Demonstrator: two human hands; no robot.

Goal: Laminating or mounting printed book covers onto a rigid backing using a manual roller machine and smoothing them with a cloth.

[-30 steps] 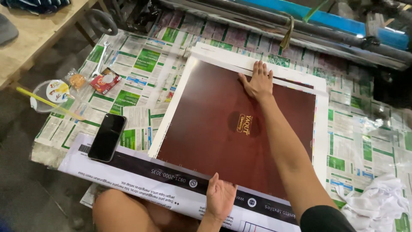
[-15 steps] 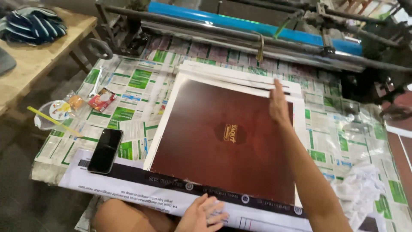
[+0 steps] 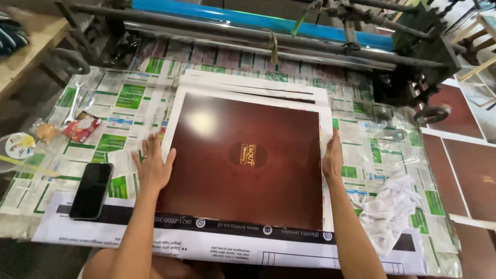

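A large glossy dark maroon printed sheet [image 3: 248,155] with a white border and a small gold oval mark in its middle lies on top of a stack of similar sheets. My left hand [image 3: 152,165] rests flat with spread fingers against the sheet's left edge. At the sheet's right edge my right hand [image 3: 332,157] presses with its fingers together. Neither hand grips anything.
Newspapers [image 3: 129,98] cover the table. A black phone [image 3: 91,190] lies at the left, beside a red snack packet [image 3: 81,127]. A white rag [image 3: 391,209] sits at the right. A machine with a blue roller [image 3: 258,23] runs along the back. More maroon sheets [image 3: 465,165] lie far right.
My left hand moved from the near edge up to the sheet's left side. My right hand came from the far edge to the right side. The view tilted and shifted.
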